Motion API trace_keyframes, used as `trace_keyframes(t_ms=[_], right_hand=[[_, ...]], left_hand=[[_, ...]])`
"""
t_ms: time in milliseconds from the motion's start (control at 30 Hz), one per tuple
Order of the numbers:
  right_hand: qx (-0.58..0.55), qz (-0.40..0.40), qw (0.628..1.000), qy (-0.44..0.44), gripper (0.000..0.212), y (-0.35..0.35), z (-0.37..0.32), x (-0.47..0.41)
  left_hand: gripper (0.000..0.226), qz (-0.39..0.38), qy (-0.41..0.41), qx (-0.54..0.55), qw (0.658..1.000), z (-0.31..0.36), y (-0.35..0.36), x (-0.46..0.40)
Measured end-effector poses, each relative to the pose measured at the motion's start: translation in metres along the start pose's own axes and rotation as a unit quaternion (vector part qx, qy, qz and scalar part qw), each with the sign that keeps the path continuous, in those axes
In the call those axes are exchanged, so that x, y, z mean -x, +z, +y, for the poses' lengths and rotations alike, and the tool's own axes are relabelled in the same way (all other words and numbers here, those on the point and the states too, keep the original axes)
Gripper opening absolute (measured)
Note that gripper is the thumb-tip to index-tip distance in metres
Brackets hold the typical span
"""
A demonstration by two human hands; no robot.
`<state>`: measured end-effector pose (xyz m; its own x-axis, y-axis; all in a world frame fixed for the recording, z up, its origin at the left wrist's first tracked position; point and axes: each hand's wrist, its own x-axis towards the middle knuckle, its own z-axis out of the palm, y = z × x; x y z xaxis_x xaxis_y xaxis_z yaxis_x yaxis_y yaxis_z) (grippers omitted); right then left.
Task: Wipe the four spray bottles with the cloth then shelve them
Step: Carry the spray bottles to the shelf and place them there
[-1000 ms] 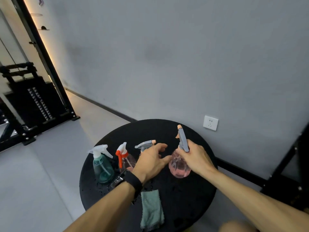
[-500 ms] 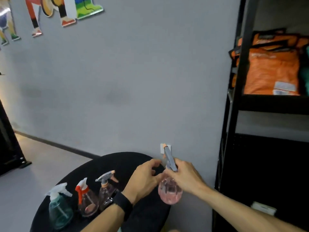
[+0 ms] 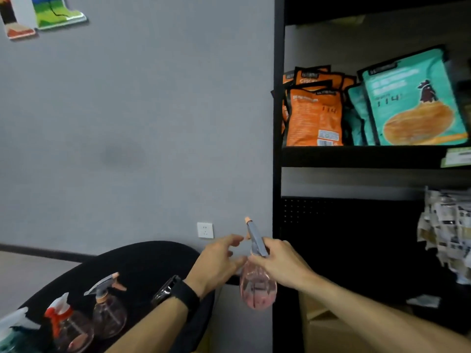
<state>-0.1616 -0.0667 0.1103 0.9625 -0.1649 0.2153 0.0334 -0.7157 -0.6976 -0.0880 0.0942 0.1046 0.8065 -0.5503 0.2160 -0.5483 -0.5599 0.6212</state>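
Observation:
My right hand (image 3: 280, 263) grips a pink round spray bottle (image 3: 257, 289) by its grey trigger head and holds it in the air just left of the black shelf unit (image 3: 277, 174). Beside it, my left hand (image 3: 216, 263) has relaxed fingers and touches the bottle's neck. Three other bottles stand on the round black table (image 3: 142, 261): a clear one with a grey head (image 3: 108, 309), one with a red-and-white head (image 3: 68, 324), and a teal one (image 3: 10, 332) cut off at the left edge. The cloth is out of view.
The shelf unit carries orange snack bags (image 3: 313, 115) and teal snack bags (image 3: 413, 98) on an upper shelf. Pale packets (image 3: 448, 230) sit at the right on the dark shelf below. A wall socket (image 3: 205, 230) lies behind my hands. A cardboard box (image 3: 331, 324) sits low down.
The pink bottle has been lifted off the table and carried right toward the shelf unit. My view has turned right and up, and the cloth has dropped out of view.

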Motion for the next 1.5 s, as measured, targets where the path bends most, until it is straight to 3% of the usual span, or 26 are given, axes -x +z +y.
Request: trace_keyframes(t_ms=[200, 367, 733, 1133, 1500], right_hand=[[0.008, 0.026, 0.999, 0.024, 0.008, -0.030, 0.034, 0.007], [0.015, 0.043, 0.998, 0.046, 0.017, -0.049, 0.061, 0.006], [-0.008, 0.084, 0.993, 0.080, 0.010, -0.071, 0.102, -0.043], [-0.017, 0.092, 0.988, 0.119, 0.013, -0.051, 0.136, -0.099], [-0.022, 0.082, 0.986, 0.144, 0.007, -0.031, 0.153, -0.109]], left_hand=[[0.052, -0.024, 0.024, 0.003, 0.999, 0.020, 0.030, -0.017], [0.051, -0.041, 0.034, 0.000, 0.999, 0.032, 0.050, -0.036], [0.043, -0.031, 0.023, 0.027, 0.999, 0.034, 0.058, -0.087], [0.024, -0.005, -0.012, 0.000, 1.000, 0.012, 0.073, -0.127], [0.037, -0.018, -0.032, 0.022, 0.999, -0.014, 0.089, -0.130]])
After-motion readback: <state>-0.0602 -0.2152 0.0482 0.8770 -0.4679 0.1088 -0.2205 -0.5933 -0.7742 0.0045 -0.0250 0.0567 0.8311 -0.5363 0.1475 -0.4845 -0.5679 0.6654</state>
